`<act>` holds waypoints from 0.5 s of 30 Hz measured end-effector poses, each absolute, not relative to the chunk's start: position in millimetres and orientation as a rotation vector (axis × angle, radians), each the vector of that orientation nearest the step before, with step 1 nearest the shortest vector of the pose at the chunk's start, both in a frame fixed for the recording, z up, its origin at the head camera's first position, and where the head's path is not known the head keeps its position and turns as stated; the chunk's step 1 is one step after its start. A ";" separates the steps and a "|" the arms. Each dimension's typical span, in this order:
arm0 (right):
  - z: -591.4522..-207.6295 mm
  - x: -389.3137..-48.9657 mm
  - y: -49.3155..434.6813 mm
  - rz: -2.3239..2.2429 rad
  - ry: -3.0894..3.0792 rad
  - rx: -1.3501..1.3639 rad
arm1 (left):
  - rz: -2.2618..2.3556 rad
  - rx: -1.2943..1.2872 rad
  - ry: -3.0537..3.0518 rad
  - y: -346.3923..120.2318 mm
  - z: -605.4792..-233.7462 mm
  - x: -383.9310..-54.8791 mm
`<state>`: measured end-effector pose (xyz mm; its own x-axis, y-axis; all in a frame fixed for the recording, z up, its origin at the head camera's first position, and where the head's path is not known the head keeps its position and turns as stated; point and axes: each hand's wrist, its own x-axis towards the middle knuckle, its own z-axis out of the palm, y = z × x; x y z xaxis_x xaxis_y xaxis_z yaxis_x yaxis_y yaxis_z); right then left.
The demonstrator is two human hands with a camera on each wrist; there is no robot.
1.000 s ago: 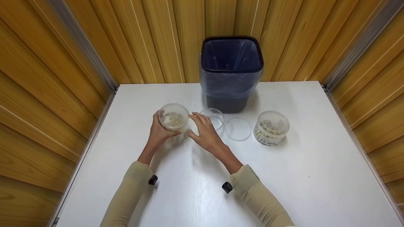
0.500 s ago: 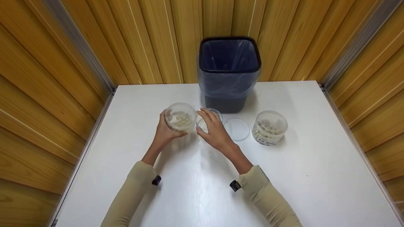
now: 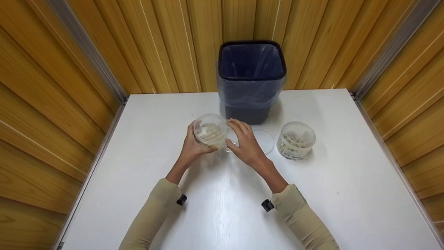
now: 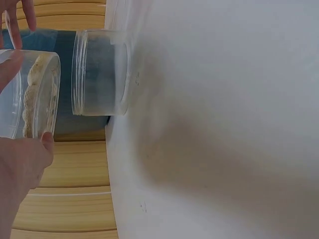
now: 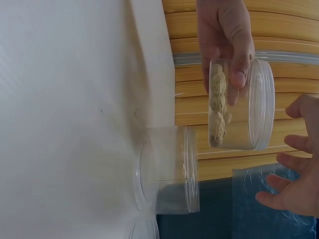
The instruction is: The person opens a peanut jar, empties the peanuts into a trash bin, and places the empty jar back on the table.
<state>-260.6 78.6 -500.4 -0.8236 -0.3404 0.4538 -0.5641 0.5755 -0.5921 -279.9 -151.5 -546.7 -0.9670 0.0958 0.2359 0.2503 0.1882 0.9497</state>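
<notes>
My left hand (image 3: 193, 145) grips a clear round plastic jar (image 3: 210, 133) by its side, above the table. Unshelled peanuts (image 5: 218, 107) lie in a layer at its bottom, and a wide clear band rings its top. Beside the jar's right side, my right hand (image 3: 245, 144) has its fingers spread and thumb apart; in the right wrist view a gap shows between them and the jar's top. An uncovered clear jar (image 5: 172, 169) with nothing inside stands on the table, mostly hidden behind my right hand in the head view.
A clear flat lid (image 3: 266, 141) lies on the table right of the uncovered jar. Farther right stands another clear jar (image 3: 296, 140) with pale contents and a label. A dark bin (image 3: 249, 93) lined with a bag stands at the back, before the wood-patterned wall (image 3: 166, 45).
Both hands have moved to the right, the left one carrying the jar of peanuts. My right hand now covers more of the uncovered jar and part of the flat lid.
</notes>
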 end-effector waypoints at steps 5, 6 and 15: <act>-496.9 -261.0 92.1 1.125 -2.532 0.684 | -1.876 -0.362 -2.348 -140.7 -543.7 -281.4; -495.9 -261.4 94.6 1.127 -2.534 0.677 | -1.876 -0.368 -2.346 -139.1 -543.0 -281.7; -485.1 -261.5 113.4 1.087 -2.520 0.643 | -1.872 -0.399 -2.331 -126.5 -541.4 -283.1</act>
